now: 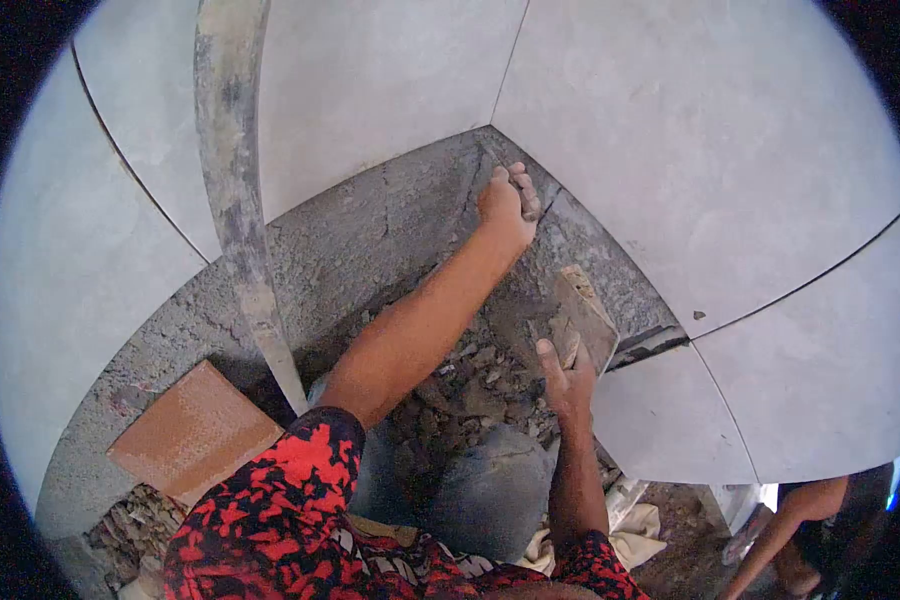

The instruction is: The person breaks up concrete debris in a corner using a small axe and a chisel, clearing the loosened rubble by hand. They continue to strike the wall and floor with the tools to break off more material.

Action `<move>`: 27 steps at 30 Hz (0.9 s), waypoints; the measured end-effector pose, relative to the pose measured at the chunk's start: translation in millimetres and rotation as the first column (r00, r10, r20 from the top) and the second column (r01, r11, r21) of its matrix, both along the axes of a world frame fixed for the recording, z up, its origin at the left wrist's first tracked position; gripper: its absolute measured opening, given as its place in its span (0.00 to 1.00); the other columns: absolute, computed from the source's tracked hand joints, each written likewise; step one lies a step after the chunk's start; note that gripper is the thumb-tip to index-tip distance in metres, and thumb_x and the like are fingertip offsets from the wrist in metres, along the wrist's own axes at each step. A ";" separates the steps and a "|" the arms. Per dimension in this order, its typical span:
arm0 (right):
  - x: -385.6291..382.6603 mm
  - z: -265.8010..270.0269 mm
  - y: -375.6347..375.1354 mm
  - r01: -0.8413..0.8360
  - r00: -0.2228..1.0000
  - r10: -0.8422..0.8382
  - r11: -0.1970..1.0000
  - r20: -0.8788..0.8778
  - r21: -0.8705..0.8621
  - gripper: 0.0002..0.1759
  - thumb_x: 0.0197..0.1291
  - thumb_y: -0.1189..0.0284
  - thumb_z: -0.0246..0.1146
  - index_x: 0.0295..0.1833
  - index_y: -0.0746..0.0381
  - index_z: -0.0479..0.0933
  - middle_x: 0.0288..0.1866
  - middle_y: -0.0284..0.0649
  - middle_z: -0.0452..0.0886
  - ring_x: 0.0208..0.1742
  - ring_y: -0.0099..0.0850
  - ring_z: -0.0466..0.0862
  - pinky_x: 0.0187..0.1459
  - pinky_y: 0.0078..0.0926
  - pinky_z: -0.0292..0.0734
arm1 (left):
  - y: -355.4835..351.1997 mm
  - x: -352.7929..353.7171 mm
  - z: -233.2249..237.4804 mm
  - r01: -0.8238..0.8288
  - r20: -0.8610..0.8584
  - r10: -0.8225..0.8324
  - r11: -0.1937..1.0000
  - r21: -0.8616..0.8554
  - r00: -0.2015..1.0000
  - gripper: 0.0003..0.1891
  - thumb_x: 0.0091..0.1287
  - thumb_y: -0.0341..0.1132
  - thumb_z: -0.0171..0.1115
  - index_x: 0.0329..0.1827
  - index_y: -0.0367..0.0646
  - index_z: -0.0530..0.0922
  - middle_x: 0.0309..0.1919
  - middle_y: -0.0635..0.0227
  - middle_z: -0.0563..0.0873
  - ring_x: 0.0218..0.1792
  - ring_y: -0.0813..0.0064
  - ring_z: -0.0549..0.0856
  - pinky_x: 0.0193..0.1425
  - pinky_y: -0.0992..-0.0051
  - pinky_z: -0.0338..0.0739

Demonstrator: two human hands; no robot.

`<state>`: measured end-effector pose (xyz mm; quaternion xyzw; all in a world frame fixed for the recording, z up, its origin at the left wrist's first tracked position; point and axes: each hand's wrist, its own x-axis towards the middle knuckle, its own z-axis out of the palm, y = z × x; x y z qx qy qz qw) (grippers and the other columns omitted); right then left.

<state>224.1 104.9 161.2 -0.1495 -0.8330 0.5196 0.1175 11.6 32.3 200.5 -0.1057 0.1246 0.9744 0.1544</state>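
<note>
My left hand (510, 195) is stretched up to the inner corner of the rough grey wall (370, 210), its fingers curled closed. What it holds, if anything, is hidden by the fingers. Lower down, my right hand (568, 382) grips a flat, mortar-smeared board (588, 315), thumb on the near side. The board is tilted beside the right-hand wall, with crumbs of grey material on it. Large pale tiles (390, 90) cover the walls above the bare grey strip.
A long, stained straightedge (232, 150) leans at the left. Near its foot lies an orange-brown tile (198, 430). Broken rubble (470, 385) covers the ground around my knee (495, 490). Another person's arm (795, 515) shows at lower right.
</note>
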 end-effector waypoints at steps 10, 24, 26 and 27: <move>-8.4 -1.9 -3.0 0.012 0.991 0.011 0.984 -0.133 0.177 0.25 0.47 0.58 0.58 0.45 0.67 0.69 0.39 0.43 0.74 0.41 0.32 0.73 0.42 0.28 0.66 | -10.1 -19.4 -12.6 0.126 -0.169 -0.146 0.984 -0.123 0.975 0.12 0.63 0.40 0.37 0.31 0.45 0.68 0.16 0.75 0.70 0.16 0.80 0.67 0.20 0.79 0.61; -51.2 17.7 -23.9 0.007 0.920 0.156 0.911 -0.359 0.413 0.14 0.53 0.63 0.50 0.26 0.64 0.68 0.23 0.42 0.72 0.23 0.37 0.73 0.28 0.32 0.67 | -43.3 -24.2 -13.8 0.252 -0.181 -0.302 0.933 -0.256 0.936 0.13 0.62 0.41 0.37 0.24 0.47 0.68 0.17 0.74 0.70 0.21 0.77 0.67 0.23 0.78 0.62; -53.8 19.1 -23.0 -0.126 0.725 0.309 0.938 -0.615 0.323 0.13 0.52 0.64 0.51 0.27 0.64 0.68 0.22 0.41 0.72 0.23 0.37 0.73 0.29 0.31 0.67 | -44.7 -22.5 -10.3 0.290 -0.212 -0.323 0.942 -0.170 0.922 0.14 0.62 0.41 0.37 0.23 0.47 0.67 0.17 0.74 0.70 0.21 0.76 0.68 0.24 0.77 0.63; -54.0 19.8 -23.5 -0.280 0.434 0.375 0.920 -0.819 0.273 0.12 0.51 0.66 0.52 0.28 0.65 0.68 0.22 0.40 0.71 0.24 0.36 0.73 0.29 0.31 0.68 | -44.0 -22.9 -11.4 0.291 -0.210 -0.323 0.942 -0.170 0.923 0.14 0.62 0.41 0.37 0.23 0.47 0.67 0.17 0.74 0.70 0.21 0.76 0.68 0.24 0.77 0.63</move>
